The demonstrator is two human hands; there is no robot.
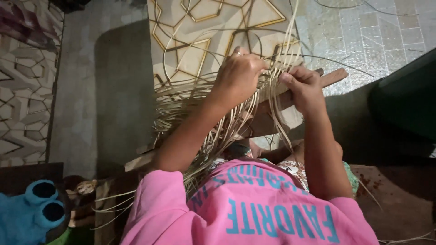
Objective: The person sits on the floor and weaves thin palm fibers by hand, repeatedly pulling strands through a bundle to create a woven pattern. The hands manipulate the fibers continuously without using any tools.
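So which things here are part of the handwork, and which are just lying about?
In use:
left hand, on the strips
right hand, pinching strips
pale weaving strips
wooden board under the weave

Lying about:
blue soft toy
patterned panel
dark green tub

I see no packages, labels, signs or screens around me here. The only lettering in view is the print on my own pink shirt (254,213), near the bottom edge: blocky teal capitals in two curved rows across the cloth.
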